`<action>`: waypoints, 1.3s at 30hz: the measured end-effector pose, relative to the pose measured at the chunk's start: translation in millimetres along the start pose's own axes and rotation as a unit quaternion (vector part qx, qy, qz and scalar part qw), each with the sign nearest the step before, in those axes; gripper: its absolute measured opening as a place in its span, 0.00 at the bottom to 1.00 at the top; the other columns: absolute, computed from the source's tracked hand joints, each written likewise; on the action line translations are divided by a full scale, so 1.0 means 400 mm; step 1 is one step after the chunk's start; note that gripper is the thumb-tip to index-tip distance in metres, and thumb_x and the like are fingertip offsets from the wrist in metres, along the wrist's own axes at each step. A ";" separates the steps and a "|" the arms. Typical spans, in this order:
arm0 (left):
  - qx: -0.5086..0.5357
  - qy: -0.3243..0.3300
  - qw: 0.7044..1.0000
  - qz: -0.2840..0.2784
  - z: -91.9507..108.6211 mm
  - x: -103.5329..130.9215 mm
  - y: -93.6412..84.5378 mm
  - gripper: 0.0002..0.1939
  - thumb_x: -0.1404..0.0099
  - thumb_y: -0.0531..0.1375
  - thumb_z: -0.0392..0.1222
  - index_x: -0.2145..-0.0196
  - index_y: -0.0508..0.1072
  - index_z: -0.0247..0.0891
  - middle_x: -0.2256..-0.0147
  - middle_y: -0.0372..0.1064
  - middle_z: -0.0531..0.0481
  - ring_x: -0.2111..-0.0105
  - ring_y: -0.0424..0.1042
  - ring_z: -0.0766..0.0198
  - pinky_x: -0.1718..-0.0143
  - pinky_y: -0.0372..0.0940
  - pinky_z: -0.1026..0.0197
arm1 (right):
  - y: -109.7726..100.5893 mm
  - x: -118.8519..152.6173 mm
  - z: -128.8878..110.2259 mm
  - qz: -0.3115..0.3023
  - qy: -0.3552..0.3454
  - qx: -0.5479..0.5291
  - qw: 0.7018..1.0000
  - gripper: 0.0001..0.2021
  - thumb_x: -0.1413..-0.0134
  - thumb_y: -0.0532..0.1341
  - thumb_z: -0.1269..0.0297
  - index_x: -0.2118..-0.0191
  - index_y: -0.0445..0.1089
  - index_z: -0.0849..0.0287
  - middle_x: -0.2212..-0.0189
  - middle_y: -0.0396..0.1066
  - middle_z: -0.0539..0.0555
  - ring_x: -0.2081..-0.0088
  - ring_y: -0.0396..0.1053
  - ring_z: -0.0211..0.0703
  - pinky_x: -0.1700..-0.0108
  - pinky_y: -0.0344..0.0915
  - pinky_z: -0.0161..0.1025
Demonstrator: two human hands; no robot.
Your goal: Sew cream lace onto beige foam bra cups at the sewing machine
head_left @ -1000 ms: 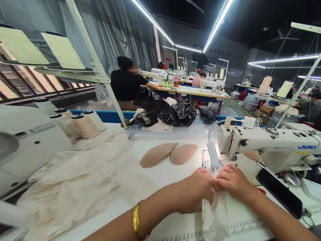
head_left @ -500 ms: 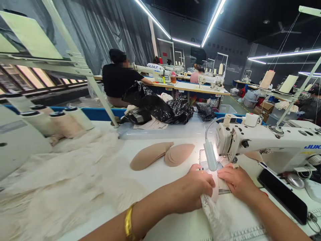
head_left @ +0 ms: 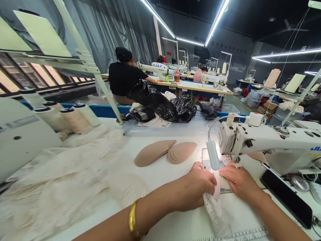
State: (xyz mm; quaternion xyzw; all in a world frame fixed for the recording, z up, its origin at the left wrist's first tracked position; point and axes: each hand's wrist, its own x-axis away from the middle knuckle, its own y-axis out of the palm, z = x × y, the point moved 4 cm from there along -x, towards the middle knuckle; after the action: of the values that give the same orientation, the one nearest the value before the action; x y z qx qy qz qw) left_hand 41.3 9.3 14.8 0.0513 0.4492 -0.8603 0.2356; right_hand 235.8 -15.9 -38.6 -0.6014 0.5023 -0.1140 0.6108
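White lace fabric (head_left: 215, 211) hangs from under my left hand (head_left: 197, 187), whose curled fingers grip it at the front of the machine's needle area. Beside those fingers a pale pink curved piece (head_left: 217, 188) shows between my two hands. My right hand (head_left: 242, 180) lies with fingers stretched out at the right edge of the pink piece, fingertips close to the presser foot. Over the work stands a white sewing machine (head_left: 276, 140), with a small grey lamp (head_left: 213, 155) lighting it. The lamp and my fingers hide part of the fabric at the needle.
Beige teardrop-shaped pads (head_left: 152, 152) lie in two stacks beyond my left hand. A heap of white lace (head_left: 75, 174) covers the left side. A black phone (head_left: 287, 197) rests at right. Thread cones (head_left: 75, 120) and a black plastic bag (head_left: 163, 103) stand further back; a person (head_left: 124, 78) sits beyond.
The whole view has shifted slightly to the left, so everything appears a little further right. My hands keep nearly the same hold and place at the machine.
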 end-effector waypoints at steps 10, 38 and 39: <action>-0.106 0.032 0.993 -0.046 -0.038 -0.009 0.004 0.11 0.49 0.58 0.23 0.81 0.66 0.37 0.71 0.72 0.53 0.72 0.63 0.64 0.59 0.49 0.55 | -0.003 0.002 0.002 0.001 0.006 0.005 1.000 0.20 0.37 0.55 0.79 0.51 0.77 0.50 0.59 0.82 0.53 0.57 0.75 0.49 0.56 0.72 0.44; -0.202 0.097 0.970 0.094 -0.104 -0.017 0.025 0.14 0.37 0.58 0.30 0.79 0.65 0.42 0.78 0.65 0.52 0.77 0.58 0.62 0.58 0.55 0.54 | -0.009 0.019 -0.022 -0.027 -0.036 -0.031 0.999 0.25 0.48 0.52 0.85 0.52 0.74 0.53 0.59 0.80 0.52 0.61 0.72 0.46 0.57 0.67 0.44; -0.188 0.085 0.972 0.110 -0.111 -0.017 0.028 0.15 0.35 0.58 0.33 0.79 0.66 0.42 0.78 0.64 0.52 0.77 0.58 0.62 0.57 0.57 0.54 | -0.005 0.022 -0.014 -0.025 -0.023 -0.028 0.999 0.25 0.49 0.52 0.84 0.51 0.74 0.53 0.59 0.80 0.52 0.60 0.73 0.47 0.56 0.67 0.44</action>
State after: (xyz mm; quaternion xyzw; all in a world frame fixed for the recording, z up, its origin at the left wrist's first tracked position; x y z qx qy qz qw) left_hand 46.9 41.7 -17.9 0.1277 0.6132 -0.7216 0.2949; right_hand 236.7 -26.5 -39.6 -0.6335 0.4756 -0.1013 0.6019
